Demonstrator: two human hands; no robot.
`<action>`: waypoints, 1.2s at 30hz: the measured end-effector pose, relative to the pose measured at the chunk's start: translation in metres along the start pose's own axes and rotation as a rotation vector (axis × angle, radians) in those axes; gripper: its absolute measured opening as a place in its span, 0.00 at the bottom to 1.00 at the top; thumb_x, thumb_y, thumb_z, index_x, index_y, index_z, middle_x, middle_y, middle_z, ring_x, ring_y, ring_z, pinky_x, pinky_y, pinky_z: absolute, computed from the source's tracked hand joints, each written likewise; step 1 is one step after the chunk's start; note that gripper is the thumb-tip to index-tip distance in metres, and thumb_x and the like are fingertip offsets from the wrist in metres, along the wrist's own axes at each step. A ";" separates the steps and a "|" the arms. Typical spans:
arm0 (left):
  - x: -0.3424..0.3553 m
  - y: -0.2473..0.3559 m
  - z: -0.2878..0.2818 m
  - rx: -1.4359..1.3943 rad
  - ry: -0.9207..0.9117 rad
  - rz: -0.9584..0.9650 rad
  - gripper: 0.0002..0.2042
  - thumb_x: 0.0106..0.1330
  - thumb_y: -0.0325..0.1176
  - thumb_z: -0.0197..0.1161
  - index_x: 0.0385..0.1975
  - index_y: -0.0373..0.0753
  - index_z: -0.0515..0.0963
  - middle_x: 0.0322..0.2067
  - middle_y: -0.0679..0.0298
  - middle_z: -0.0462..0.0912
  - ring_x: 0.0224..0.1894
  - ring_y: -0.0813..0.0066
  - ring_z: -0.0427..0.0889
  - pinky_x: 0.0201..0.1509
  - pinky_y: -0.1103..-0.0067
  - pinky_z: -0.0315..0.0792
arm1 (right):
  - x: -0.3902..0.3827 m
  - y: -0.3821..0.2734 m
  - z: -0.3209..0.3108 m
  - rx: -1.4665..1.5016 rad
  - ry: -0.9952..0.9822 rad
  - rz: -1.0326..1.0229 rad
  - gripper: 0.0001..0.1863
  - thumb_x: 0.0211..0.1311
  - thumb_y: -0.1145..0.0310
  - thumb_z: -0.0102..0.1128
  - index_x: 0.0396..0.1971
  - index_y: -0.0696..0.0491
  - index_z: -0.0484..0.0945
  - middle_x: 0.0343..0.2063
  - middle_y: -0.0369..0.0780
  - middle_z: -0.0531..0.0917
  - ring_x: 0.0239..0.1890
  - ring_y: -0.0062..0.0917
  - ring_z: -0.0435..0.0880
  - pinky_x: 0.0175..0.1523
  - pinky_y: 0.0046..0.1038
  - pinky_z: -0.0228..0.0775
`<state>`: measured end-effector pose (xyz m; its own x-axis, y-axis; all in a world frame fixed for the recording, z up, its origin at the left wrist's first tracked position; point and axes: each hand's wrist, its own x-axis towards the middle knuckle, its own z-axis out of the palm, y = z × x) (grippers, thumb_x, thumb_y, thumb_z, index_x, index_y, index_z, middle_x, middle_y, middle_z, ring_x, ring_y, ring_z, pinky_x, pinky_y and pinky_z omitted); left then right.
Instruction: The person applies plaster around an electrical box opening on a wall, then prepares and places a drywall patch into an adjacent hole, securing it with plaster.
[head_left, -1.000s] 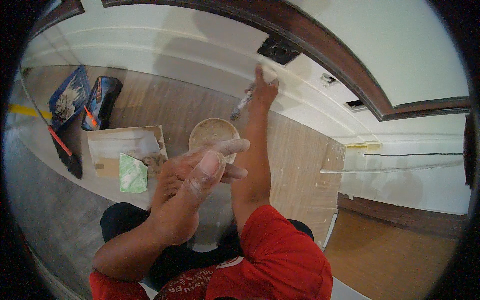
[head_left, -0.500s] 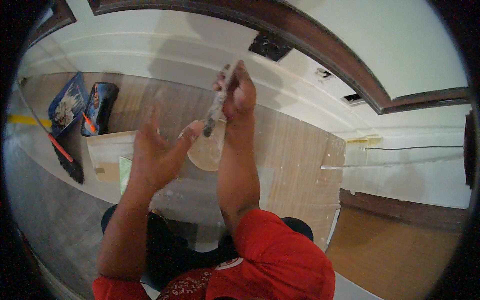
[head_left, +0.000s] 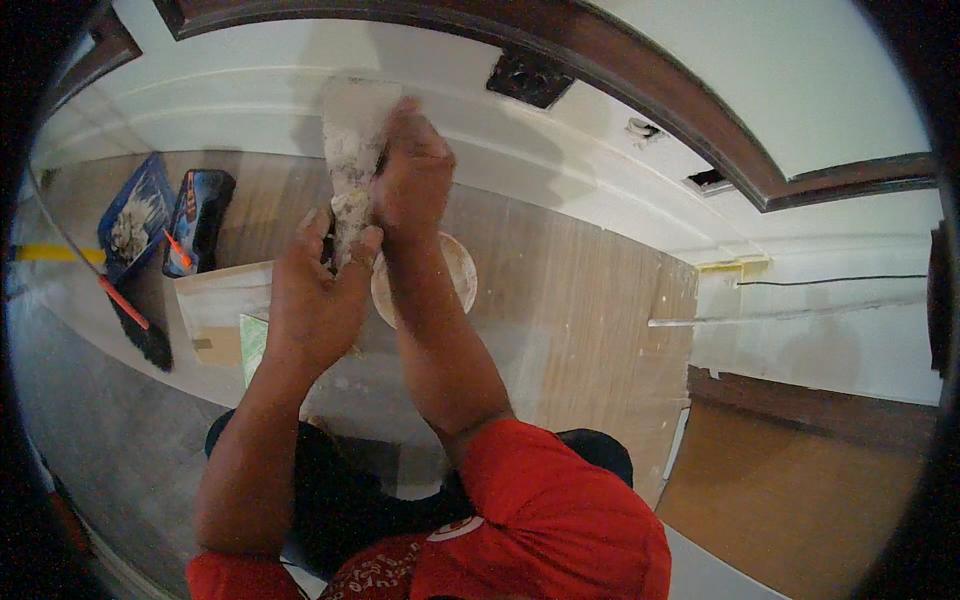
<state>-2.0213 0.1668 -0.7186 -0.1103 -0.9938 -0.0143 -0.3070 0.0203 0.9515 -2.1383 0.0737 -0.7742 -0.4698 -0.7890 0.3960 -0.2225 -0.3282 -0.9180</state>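
A putty knife [head_left: 345, 130], its broad blade caked with pale filler, points up toward the wall. My left hand [head_left: 320, 285] is closed round its handle. My right hand [head_left: 415, 165] is curled beside the blade's right edge, blurred by motion; what its fingers hold, if anything, is hidden. Under my right forearm stands a round pale tub [head_left: 457, 280], partly covered by the arm.
At the left lie a blue dustpan [head_left: 125, 250] with pale debris, a black-and-blue package [head_left: 200, 215], a brush [head_left: 140, 325] and a cardboard box [head_left: 215, 310]. Ahead, the white wall has a black socket box [head_left: 530, 78] and dark wood trim [head_left: 640, 75].
The putty knife has gone from my right hand to my left, its blade now turned flat into view. My right hand has shifted left, beside the blade. My left hand has closed on the handle.
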 end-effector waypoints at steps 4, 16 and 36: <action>-0.002 0.029 -0.011 -0.197 0.047 -0.099 0.12 0.71 0.34 0.60 0.46 0.31 0.77 0.35 0.66 0.83 0.36 0.85 0.77 0.39 0.83 0.72 | 0.039 0.072 -0.050 -0.105 0.441 0.184 0.10 0.67 0.67 0.60 0.36 0.60 0.81 0.20 0.36 0.79 0.21 0.22 0.78 0.22 0.24 0.68; -0.009 0.033 -0.020 -0.434 -0.009 -0.231 0.13 0.71 0.34 0.60 0.50 0.35 0.75 0.35 0.65 0.82 0.31 0.79 0.81 0.35 0.80 0.78 | 0.077 0.091 -0.083 0.103 0.645 0.316 0.11 0.64 0.68 0.64 0.28 0.61 0.81 0.19 0.39 0.81 0.16 0.22 0.77 0.16 0.24 0.72; -0.010 0.026 -0.026 -0.539 -0.016 -0.252 0.14 0.71 0.35 0.59 0.51 0.36 0.74 0.40 0.62 0.83 0.34 0.74 0.82 0.36 0.74 0.82 | 0.096 0.096 -0.071 0.439 0.705 0.374 0.10 0.63 0.72 0.56 0.23 0.60 0.73 0.20 0.40 0.78 0.17 0.27 0.74 0.18 0.27 0.64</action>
<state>-2.0040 0.1743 -0.6860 -0.1114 -0.9589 -0.2610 0.1973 -0.2787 0.9399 -2.2654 0.0032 -0.8224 -0.8916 -0.4305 -0.1407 0.3269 -0.3968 -0.8577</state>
